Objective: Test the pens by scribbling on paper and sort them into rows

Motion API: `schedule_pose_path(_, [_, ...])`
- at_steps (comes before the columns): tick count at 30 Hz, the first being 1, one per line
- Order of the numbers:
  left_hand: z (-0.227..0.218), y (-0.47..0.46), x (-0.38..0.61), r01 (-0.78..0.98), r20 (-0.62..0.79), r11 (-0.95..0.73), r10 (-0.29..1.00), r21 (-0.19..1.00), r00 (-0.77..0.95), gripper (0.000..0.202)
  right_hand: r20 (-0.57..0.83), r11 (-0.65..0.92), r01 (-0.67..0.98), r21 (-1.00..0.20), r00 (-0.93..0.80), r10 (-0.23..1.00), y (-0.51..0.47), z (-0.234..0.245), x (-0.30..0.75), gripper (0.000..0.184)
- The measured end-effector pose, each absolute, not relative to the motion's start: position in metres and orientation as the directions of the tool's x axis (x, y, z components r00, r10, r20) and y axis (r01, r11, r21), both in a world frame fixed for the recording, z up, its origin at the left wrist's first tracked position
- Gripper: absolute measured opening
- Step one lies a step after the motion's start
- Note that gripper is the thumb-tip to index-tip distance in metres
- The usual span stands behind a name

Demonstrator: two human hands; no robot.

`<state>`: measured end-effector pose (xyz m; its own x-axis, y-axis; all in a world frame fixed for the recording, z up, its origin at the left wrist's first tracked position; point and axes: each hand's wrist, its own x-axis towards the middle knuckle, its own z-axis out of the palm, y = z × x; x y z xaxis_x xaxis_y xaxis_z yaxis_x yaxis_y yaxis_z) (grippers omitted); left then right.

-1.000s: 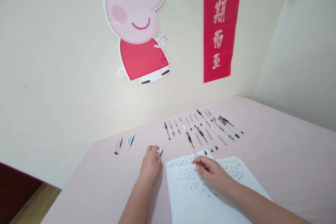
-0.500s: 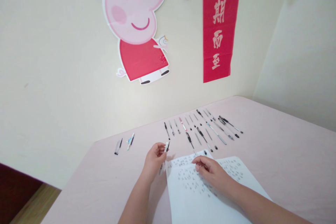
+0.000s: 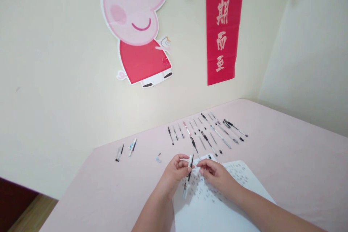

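My left hand (image 3: 174, 172) is closed on a pen (image 3: 188, 175) with a clear barrel and a dark grip, held upright over the top edge of a white sheet of paper (image 3: 217, 206) covered in small scribbles. My right hand (image 3: 214, 174) is right beside it, its fingertips pinched at the pen's upper end. Both hands hover just above the pink table (image 3: 285, 174).
A row of several pens (image 3: 208, 134) lies beyond the paper, near the wall. Two more pens (image 3: 125, 149) lie apart at the left. A small cap and a tiny part (image 3: 158, 158) rest on the table left of my hands. A cartoon pig and a red banner hang on the wall.
My left hand picked a pen up from the table and carried it right, over the paper. My right hand lifted off the sheet to meet it. Two small pieces now lie where the pen was.
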<state>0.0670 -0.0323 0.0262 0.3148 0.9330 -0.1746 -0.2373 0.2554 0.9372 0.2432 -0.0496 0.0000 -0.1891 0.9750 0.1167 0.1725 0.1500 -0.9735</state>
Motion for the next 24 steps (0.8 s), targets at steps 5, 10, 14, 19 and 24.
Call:
schedule_pose_path(5, [0.026, -0.04, 0.081, -0.201, -0.184, 0.269, 0.914, 0.942, 0.362, 0.047, 0.087, 0.097, 0.039, -0.995, -0.208, 0.974, -0.049, 0.008, 0.245, 0.034])
schedule_pose_path(10, [0.024, -0.041, 0.085, -0.157, -0.205, 0.276, 0.91, 0.948, 0.36, 0.048, 0.021, 0.017, -0.023, -1.0, -0.211, 0.977, -0.048, 0.009, 0.245, 0.039])
schedule_pose_path(14, [0.02, -0.039, 0.084, -0.136, -0.197, 0.26, 0.912, 0.956, 0.36, 0.045, -0.019, -0.026, -0.034, -0.999, -0.204, 0.979, -0.047, 0.008, 0.244, 0.037])
schedule_pose_path(19, [0.017, -0.03, 0.077, -0.125, -0.136, 0.189, 0.928, 0.974, 0.346, 0.039, -0.067, -0.08, -0.121, -0.989, -0.108, 0.992, -0.047, 0.013, 0.246, 0.031])
schedule_pose_path(24, [0.019, -0.022, 0.061, 0.149, 0.093, -0.125, 0.974, 0.981, 0.207, 0.017, -0.085, -0.087, -0.287, -0.954, -0.022, 0.996, -0.044, 0.014, 0.251, 0.027])
